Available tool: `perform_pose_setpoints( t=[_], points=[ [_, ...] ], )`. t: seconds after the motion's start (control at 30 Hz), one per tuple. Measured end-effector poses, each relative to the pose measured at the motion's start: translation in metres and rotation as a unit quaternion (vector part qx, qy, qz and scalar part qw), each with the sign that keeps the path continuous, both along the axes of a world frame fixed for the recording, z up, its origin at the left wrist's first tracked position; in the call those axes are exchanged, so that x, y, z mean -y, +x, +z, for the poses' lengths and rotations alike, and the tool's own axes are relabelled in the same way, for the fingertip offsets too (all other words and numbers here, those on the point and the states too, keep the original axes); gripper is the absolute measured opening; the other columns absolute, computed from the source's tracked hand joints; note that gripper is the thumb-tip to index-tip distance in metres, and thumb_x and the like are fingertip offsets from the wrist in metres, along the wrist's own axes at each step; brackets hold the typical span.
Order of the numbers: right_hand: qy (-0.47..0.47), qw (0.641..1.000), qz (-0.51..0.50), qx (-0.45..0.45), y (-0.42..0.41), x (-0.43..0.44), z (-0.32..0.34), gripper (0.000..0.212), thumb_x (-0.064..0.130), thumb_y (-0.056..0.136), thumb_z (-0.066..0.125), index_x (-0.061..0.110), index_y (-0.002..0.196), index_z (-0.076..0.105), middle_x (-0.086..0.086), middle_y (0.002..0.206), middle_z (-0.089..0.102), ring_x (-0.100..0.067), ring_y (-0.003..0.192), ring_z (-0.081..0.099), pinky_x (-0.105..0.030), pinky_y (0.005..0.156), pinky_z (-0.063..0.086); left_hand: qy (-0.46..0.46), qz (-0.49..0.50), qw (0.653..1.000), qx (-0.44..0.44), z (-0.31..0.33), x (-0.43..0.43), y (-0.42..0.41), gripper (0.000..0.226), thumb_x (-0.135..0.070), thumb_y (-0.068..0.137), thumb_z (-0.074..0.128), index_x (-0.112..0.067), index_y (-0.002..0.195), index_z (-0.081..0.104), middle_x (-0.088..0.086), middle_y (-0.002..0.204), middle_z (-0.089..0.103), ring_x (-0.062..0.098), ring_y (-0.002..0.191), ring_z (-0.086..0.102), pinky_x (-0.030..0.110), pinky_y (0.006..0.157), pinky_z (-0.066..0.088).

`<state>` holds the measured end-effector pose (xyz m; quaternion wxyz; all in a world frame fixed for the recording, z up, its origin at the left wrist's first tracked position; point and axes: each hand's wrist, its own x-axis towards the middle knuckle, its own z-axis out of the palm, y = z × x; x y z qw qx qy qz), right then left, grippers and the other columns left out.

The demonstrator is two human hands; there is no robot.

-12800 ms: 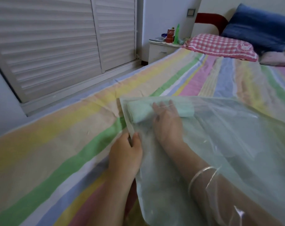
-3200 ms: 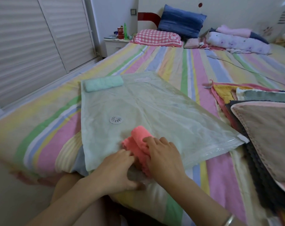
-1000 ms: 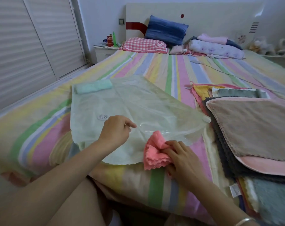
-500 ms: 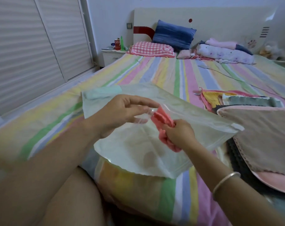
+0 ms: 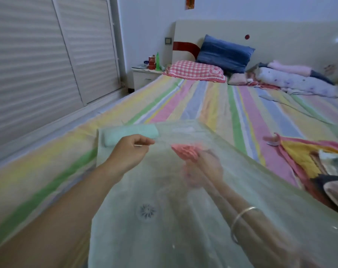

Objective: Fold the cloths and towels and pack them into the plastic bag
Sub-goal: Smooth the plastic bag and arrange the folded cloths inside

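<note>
Pale-green see-through plastic fills the lower middle of the head view: 1 plastic bag (image 5: 164,238) lying on the striped bed sheet (image 5: 203,101), with 1 round valve (image 5: 147,210) on its upper layer. Inside it are 2 cloths. 1 mint towel (image 5: 129,133), rolled, lies across the far left corner. 1 pink cloth (image 5: 185,151), bunched, sits near the middle, apart from the towel and to its right.

2 hands are in view. The left hand (image 5: 127,151) is outside the bag, fingers curled, thumb and fingertips pinching the upper layer of plastic and holding it raised off the bed. The right hand (image 5: 205,169) is inside the bag with its forearm, seen blurred through the plastic; its fingers are closed around the near end of the pink cloth. 1 bracelet (image 5: 241,215) circles the right wrist.

At the right edge lies 1 pile of cloths (image 5: 307,161) on the bed, outside the bag, with pink, yellow, grey-green, dark and beige layers; the frame cuts it off, so their number cannot be told.

At the head of the bed are 2 pillows, 1 blue pillow (image 5: 224,53) leaning behind 1 checked pillow (image 5: 195,71). Beside them, 1 nightstand (image 5: 143,77) carries 1 red can (image 5: 151,62) and 1 green bottle (image 5: 157,61).
</note>
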<state>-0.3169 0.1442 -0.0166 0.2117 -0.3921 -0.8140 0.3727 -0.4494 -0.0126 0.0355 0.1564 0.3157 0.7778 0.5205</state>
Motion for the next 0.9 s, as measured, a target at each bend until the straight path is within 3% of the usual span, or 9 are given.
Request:
perform_pose_setpoints(
  t=[0.1, 0.2, 0.37, 0.43, 0.57, 0.67, 0.73, 0.8, 0.9],
  points=[
    [0.06, 0.997, -0.038, 0.03, -0.043, -0.029, -0.017, 0.027, 0.038, 0.083, 0.06, 0.031, 0.108, 0.066, 0.012, 0.106, 0.056, -0.014, 0.098, 0.058, -0.007, 0.069, 0.035, -0.065, 0.014, 0.994, -0.09, -0.018, -0.03, -0.056, 0.016, -0.016, 0.091, 0.057, -0.027, 0.094, 0.069, -0.008, 0.107, 0.068, 0.011, 0.1, 0.062, 0.027, 0.082, 0.048],
    [0.096, 0.994, -0.053, 0.026, -0.091, -0.049, -0.026, 0.053, 0.062, 0.065, 0.043, 0.029, 0.1, 0.064, 0.006, 0.099, 0.061, -0.021, 0.087, 0.065, -0.028, 0.073, 0.056, -0.142, 0.015, 0.967, -0.213, -0.031, -0.063, -0.109, 0.023, -0.032, 0.094, 0.055, -0.027, 0.115, 0.063, -0.006, 0.127, 0.059, 0.017, 0.119, 0.054, 0.034, 0.099, 0.042],
    [0.071, 0.996, -0.058, 0.001, -0.151, -0.079, -0.03, 0.048, 0.053, 0.059, 0.05, 0.027, 0.096, 0.063, 0.007, 0.1, 0.059, -0.02, 0.094, 0.064, -0.03, 0.072, 0.056, -0.234, -0.013, 0.922, -0.308, -0.05, -0.118, -0.173, 0.054, -0.048, 0.097, 0.042, -0.023, 0.145, 0.037, 0.0, 0.151, 0.038, 0.021, 0.137, 0.037, 0.034, 0.11, 0.031],
    [0.099, 0.993, -0.031, 0.049, -0.17, -0.091, -0.029, 0.047, 0.054, 0.071, 0.055, 0.029, 0.111, 0.059, 0.003, 0.114, 0.053, -0.021, 0.107, 0.055, -0.027, 0.079, 0.048, -0.296, -0.017, 0.899, -0.323, -0.058, -0.135, -0.196, 0.067, -0.057, 0.095, 0.036, -0.026, 0.152, 0.022, 0.003, 0.16, 0.02, 0.022, 0.145, 0.024, 0.04, 0.118, 0.018],
    [0.241, 0.95, 0.013, 0.197, -0.192, -0.117, -0.052, 0.073, 0.077, 0.079, 0.042, 0.035, 0.138, 0.04, 0.001, 0.147, 0.031, -0.029, 0.129, 0.035, -0.039, 0.097, 0.037, -0.408, -0.035, 0.865, -0.29, -0.087, -0.15, -0.224, 0.088, -0.081, 0.083, 0.022, -0.035, 0.154, -0.003, 0.004, 0.163, -0.009, 0.023, 0.15, -0.003, 0.051, 0.119, -0.001],
    [0.356, 0.911, 0.028, 0.206, -0.188, -0.125, -0.062, 0.067, 0.063, 0.085, 0.045, 0.027, 0.141, 0.046, -0.021, 0.154, 0.027, -0.047, 0.138, 0.029, -0.053, 0.109, 0.027, -0.423, -0.037, 0.85, -0.312, -0.116, -0.15, -0.225, 0.09, -0.083, 0.081, 0.017, -0.035, 0.153, -0.007, 0.004, 0.162, -0.013, 0.023, 0.149, -0.009, 0.054, 0.118, -0.004],
    [0.39, 0.886, 0.084, 0.235, -0.177, -0.117, -0.059, 0.066, 0.056, 0.088, 0.039, 0.019, 0.143, 0.044, -0.019, 0.154, 0.028, -0.045, 0.141, 0.023, -0.059, 0.115, 0.014, -0.415, -0.025, 0.84, -0.349, -0.128, -0.148, -0.222, 0.094, -0.086, 0.077, 0.012, -0.035, 0.153, -0.008, 0.005, 0.162, -0.013, 0.023, 0.149, -0.009, 0.054, 0.118, -0.005],
    [0.375, 0.894, 0.124, 0.212, -0.161, -0.107, -0.058, 0.08, 0.069, 0.077, 0.034, 0.025, 0.143, 0.042, -0.012, 0.153, 0.033, -0.036, 0.142, 0.026, -0.052, 0.118, 0.014, -0.405, -0.023, 0.839, -0.363, -0.132, -0.146, -0.218, 0.105, -0.09, 0.064, 0.003, -0.035, 0.153, -0.007, 0.005, 0.162, -0.011, 0.023, 0.15, -0.007, 0.054, 0.118, -0.004],
    [0.299, 0.903, 0.163, 0.261, -0.145, -0.099, -0.065, 0.099, 0.085, 0.067, 0.022, 0.031, 0.15, 0.022, -0.002, 0.159, 0.02, -0.023, 0.146, 0.017, -0.041, 0.12, 0.006, -0.401, -0.052, 0.845, -0.351, -0.129, -0.144, -0.21, 0.125, -0.098, 0.044, -0.007, -0.037, 0.153, -0.007, 0.004, 0.163, -0.01, 0.022, 0.15, -0.006, 0.054, 0.118, -0.003]
  ],
)
